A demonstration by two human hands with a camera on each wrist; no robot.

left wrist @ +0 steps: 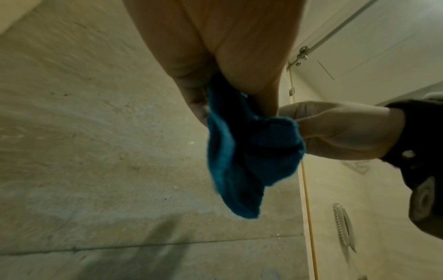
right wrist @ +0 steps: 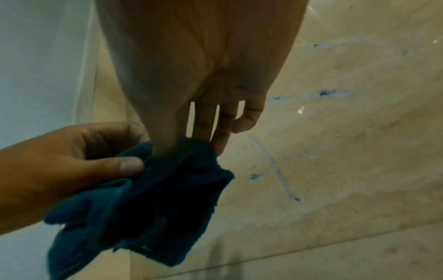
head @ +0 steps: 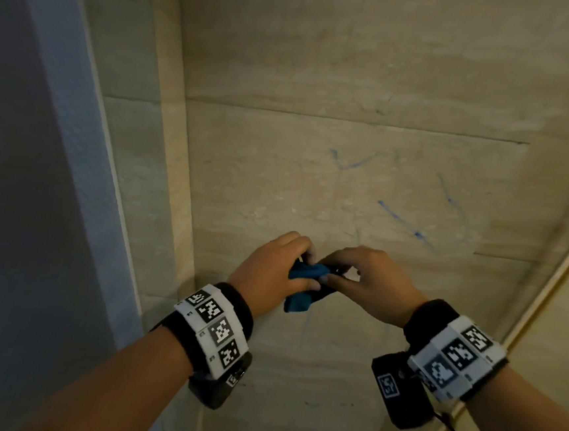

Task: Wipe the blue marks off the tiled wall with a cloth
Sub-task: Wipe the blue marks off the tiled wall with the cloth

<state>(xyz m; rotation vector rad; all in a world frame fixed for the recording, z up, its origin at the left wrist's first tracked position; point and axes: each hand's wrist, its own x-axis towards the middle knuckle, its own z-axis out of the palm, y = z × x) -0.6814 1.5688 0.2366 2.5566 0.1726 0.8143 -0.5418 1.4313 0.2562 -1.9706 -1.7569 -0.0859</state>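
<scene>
A small blue cloth (head: pixel 302 285) hangs bunched between both hands in front of the beige tiled wall (head: pixel 358 67). My left hand (head: pixel 273 272) grips its left side, fingers curled round the folds. My right hand (head: pixel 360 280) pinches the cloth's upper edge with thumb and forefinger, the other fingers spread. Blue marks streak the wall above and to the right: a tick shape (head: pixel 346 162), a long diagonal line (head: pixel 406 226) and a fainter stroke (head: pixel 448 195). The right wrist view shows the cloth (right wrist: pixel 148 204) and more blue marks (right wrist: pixel 278 170). In the left wrist view the cloth (left wrist: pixel 244 157) dangles below my palm.
A grey-white door frame or wall edge (head: pixel 60 127) rises on the left, with a beige corner strip (head: pixel 173 171) beside it. A pale trim line (head: pixel 545 289) marks the adjoining wall on the right. A shower head (left wrist: pixel 342 227) shows in the left wrist view.
</scene>
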